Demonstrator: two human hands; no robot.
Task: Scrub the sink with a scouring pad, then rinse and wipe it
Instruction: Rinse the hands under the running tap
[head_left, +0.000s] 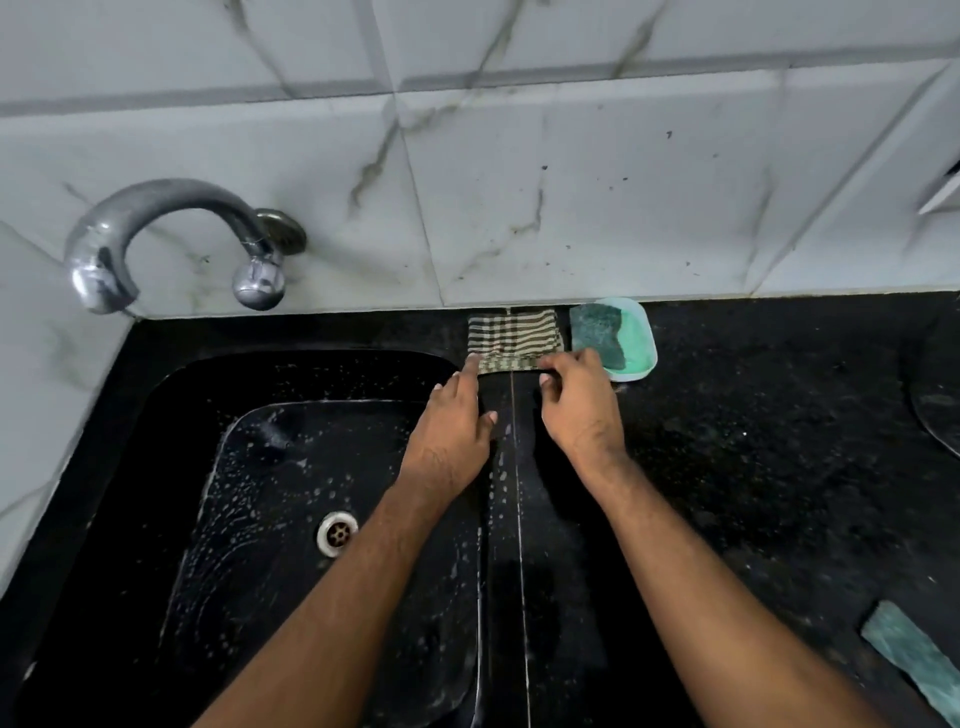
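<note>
Both hands met at the near edge of the one folded striped cloth (514, 338) on the counter (753, 441): the left hand (457, 421) touched it with straight fingers, the right hand (576, 400) pinched it. Judging by the wet, speckled sink (311, 467), wiping came next, needing the cloth lifted. One scouring pad (597, 332) lay in one dish (641, 343); one tap (171, 239).

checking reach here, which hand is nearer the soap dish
Right. The right hand sits just in front of the soap dish, its knuckles at the dish's near-left corner while it touches the cloth. The left hand is farther left, at the cloth's other corner by the sink.
</note>
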